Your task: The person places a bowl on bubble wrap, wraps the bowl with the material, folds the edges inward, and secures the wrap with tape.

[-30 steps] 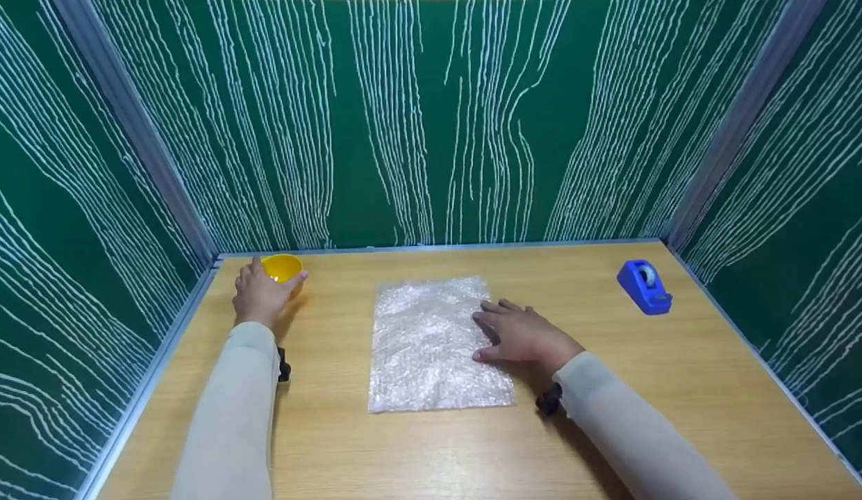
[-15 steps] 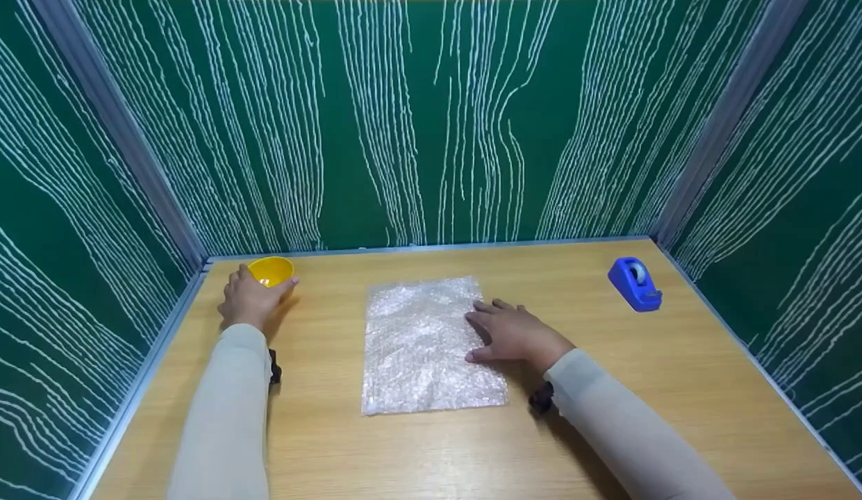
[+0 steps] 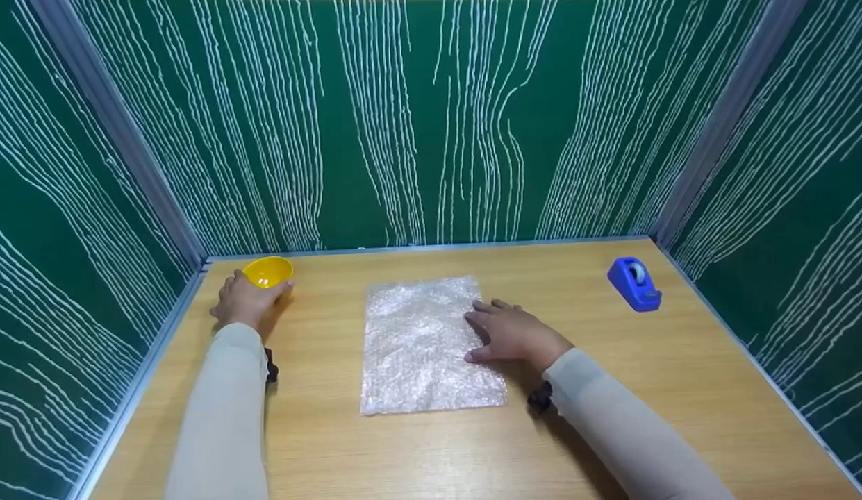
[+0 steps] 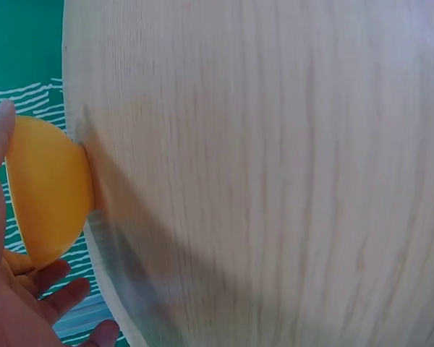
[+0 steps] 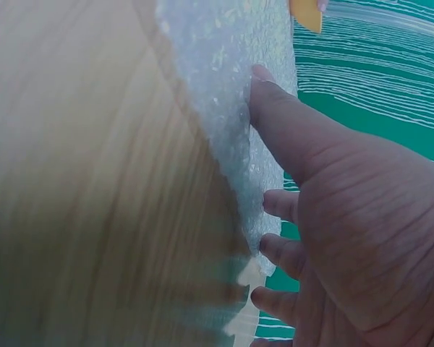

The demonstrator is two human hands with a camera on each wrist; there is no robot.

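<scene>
A yellow bowl (image 3: 269, 271) stands on the table at the far left, with its glossy inside facing up. Around its near side my left hand (image 3: 244, 300) lies with thumb and fingers spread apart. In the left wrist view the thumb is beside the rim of the bowl (image 4: 49, 189), and one finger is against or very near its opposite side; the others point away. A flat, clear sheet of bubble wrap (image 3: 427, 354) lies mid-table. My right hand (image 3: 517, 337) is at its right edge, fingers extended, fingertips over or on the sheet; it grips nothing.
A blue tape dispenser (image 3: 634, 285) with a roll in it stands at the back right of the wooden table (image 3: 319, 444). Green panels (image 3: 361, 139) with white wavy lines enclose the back and both sides.
My left hand has drawn back slightly towards me and left, leaving more of the bowl showing. The bowl has shifted a little left. The right hand and bubble wrap stay put; the view moved slightly.
</scene>
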